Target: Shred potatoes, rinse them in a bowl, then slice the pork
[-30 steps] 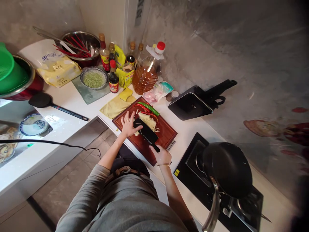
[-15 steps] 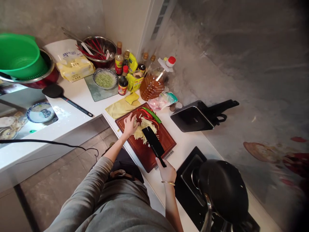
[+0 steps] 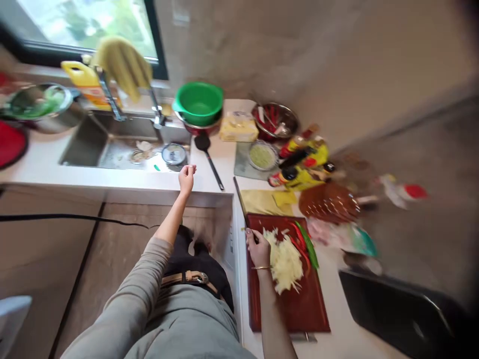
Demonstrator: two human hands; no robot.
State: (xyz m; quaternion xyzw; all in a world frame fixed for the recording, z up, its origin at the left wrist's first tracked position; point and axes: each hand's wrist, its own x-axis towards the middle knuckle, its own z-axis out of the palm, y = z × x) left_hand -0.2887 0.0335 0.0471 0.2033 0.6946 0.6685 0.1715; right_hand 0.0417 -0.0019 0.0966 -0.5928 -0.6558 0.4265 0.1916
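My right hand (image 3: 259,249) is closed round the handle of a black cleaver (image 3: 240,199), whose blade shows nearly edge-on above the left edge of the wooden cutting board (image 3: 299,316). Pale shredded strips (image 3: 286,264) lie heaped on the board beside this hand. Red chili peppers (image 3: 300,244) and a green pepper (image 3: 310,252) rest along its right side. My left hand (image 3: 186,178) hovers by the front edge of the sink (image 3: 84,144), fingers curled together in a pinch; whatever they hold, if anything, is hidden.
A black spatula (image 3: 213,167) lies on the counter right of the sink. A patterned bowl (image 3: 174,154) sits in the sink. Behind stand a green basket (image 3: 200,102), a bowl of green bits (image 3: 262,155) and several blurred bottles. A black pan (image 3: 396,304) is at right.
The view has swung left, bringing the sink and window in. My left hand has left the board for the sink edge. My right hand has moved to the board's left side with the cleaver turned edge-on.
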